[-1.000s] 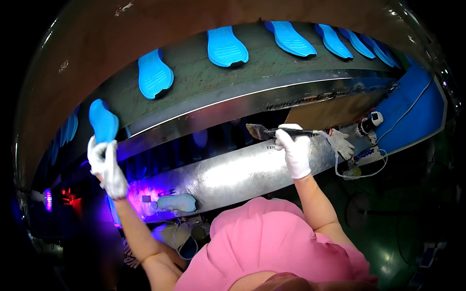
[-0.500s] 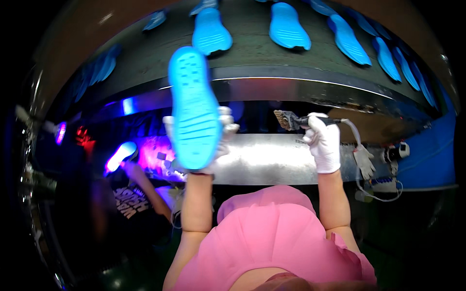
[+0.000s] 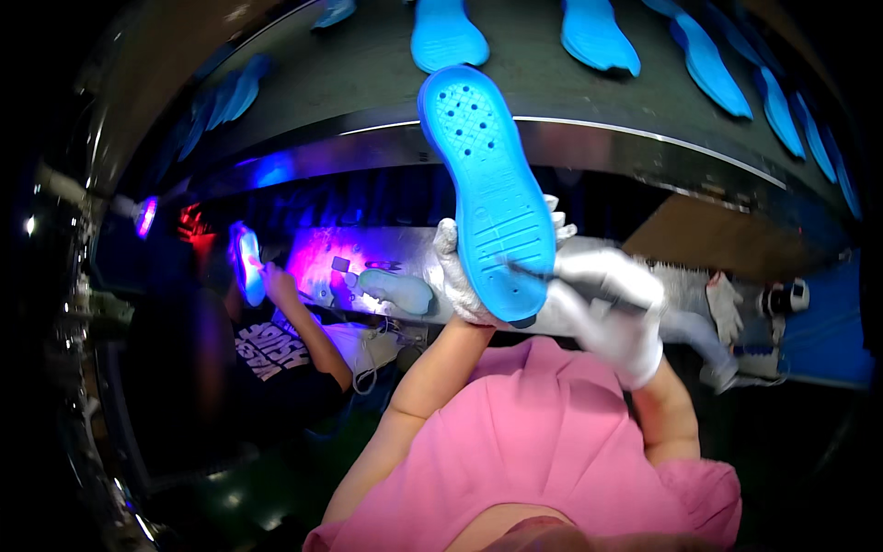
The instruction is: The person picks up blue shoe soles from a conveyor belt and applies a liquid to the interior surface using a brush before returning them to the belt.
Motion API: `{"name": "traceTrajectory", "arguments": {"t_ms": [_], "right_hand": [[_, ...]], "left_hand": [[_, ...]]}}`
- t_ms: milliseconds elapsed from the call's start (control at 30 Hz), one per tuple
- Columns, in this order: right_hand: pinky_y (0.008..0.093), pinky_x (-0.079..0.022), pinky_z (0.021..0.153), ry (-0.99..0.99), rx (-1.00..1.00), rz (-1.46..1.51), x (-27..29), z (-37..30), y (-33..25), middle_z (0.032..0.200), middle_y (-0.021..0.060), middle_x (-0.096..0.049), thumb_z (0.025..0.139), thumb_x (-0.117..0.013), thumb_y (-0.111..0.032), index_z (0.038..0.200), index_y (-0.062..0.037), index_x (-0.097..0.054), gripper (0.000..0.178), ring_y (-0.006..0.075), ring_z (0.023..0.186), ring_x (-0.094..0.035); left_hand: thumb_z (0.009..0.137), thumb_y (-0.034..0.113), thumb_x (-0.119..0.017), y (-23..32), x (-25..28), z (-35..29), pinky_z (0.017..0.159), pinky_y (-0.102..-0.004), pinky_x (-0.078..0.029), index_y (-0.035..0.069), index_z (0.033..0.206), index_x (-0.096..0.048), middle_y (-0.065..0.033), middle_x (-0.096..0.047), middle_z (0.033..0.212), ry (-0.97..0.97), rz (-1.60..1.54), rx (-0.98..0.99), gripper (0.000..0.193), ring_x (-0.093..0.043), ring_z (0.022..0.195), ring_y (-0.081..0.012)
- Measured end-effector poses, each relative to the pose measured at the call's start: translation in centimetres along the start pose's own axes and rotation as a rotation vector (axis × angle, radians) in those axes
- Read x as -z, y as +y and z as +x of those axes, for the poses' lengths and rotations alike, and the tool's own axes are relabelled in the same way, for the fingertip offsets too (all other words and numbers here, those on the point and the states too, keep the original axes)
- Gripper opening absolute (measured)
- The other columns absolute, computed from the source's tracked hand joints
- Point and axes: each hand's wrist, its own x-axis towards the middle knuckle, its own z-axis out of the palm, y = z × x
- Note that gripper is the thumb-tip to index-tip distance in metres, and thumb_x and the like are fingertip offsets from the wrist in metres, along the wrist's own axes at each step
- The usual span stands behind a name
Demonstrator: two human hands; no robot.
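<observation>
My gloved left hand [image 3: 455, 276] grips a bright blue shoe sole [image 3: 497, 198] from beneath, its thumb at the left edge and fingertips past the right edge. The sole's raised-rimmed face, dotted with small holes at the far end, is turned up. My gloved right hand [image 3: 625, 322], smeared by motion, is closed on the dark handle of a brush [image 3: 526, 269]. The brush reaches over the near part of the sole; its bristles are too blurred to make out, so I cannot tell whether they touch. A pale hose [image 3: 699, 339] trails from the right hand.
Several blue soles [image 3: 449, 37] lie on a dark conveyor belt [image 3: 359, 69] beyond a metal edge. A metal bench [image 3: 418, 247] runs below it, with a pale sole [image 3: 397, 291] and a spare glove [image 3: 725, 308]. At left, a co-worker's hand [image 3: 280, 281] holds a lit sole under purple light.
The sole has swung right and now shows its rimmed face instead of the patterned one. My right hand has brought the brush leftward to it. The belt soles appear shifted right.
</observation>
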Motion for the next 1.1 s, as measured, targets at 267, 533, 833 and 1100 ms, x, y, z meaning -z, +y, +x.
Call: {"name": "traceTrajectory", "arguments": {"t_ms": [267,533,833,1100], "right_hand": [[0.0303,-0.054,0.068,-0.078,0.069,0.017,-1.8,1.5,-0.5,0.082,0.0112,-0.067,0.076,-0.076,-0.003,0.096,-0.0085,-0.069,0.022,0.0245,0.07,-0.068],[0.0325,-0.054,0.066,-0.273,0.181,-0.015,-1.6,0.5,-1.7,0.084,0.0096,-0.068,0.075,-0.077,0.0,0.096,-0.0062,-0.068,0.023,0.0231,0.074,-0.068],[0.0319,-0.054,0.069,-0.212,0.071,0.097,-2.4,-0.8,-1.4,0.085,0.0088,-0.067,0.077,-0.075,-0.001,0.094,-0.0053,-0.067,0.019,0.0249,0.073,-0.067],[0.0322,-0.054,0.064,-0.168,0.124,0.02,-3.4,-0.7,-1.8,0.08,0.0103,-0.066,0.073,-0.078,0.0,0.091,-0.0058,-0.068,0.022,0.0269,0.068,-0.066]], "left_hand": [[0.081,0.073,-0.051,-1.3,0.5,-1.1,0.108,-0.0541,-0.04,-0.001,0.148,-0.03,-0.029,-0.041,0.144,-0.069,-0.17,0.085,0.102,-0.05,0.128,-0.0394],[0.068,0.08,-0.062,-0.2,0.7,-0.1,0.096,-0.0429,-0.046,-0.013,0.136,-0.034,-0.023,-0.054,0.115,0.038,-0.115,0.192,0.119,-0.054,0.105,-0.0339],[0.08,0.072,-0.056,2.3,1.2,0.1,0.095,-0.0493,-0.048,-0.009,0.144,-0.032,-0.0306,-0.047,0.134,-0.061,-0.137,0.209,0.105,-0.053,0.114,-0.041],[0.087,0.068,-0.049,3.6,1.8,1.1,0.086,-0.0532,-0.053,-0.005,0.147,-0.03,-0.0359,-0.043,0.135,-0.181,-0.197,0.329,0.096,-0.058,0.107,-0.0446]]}}
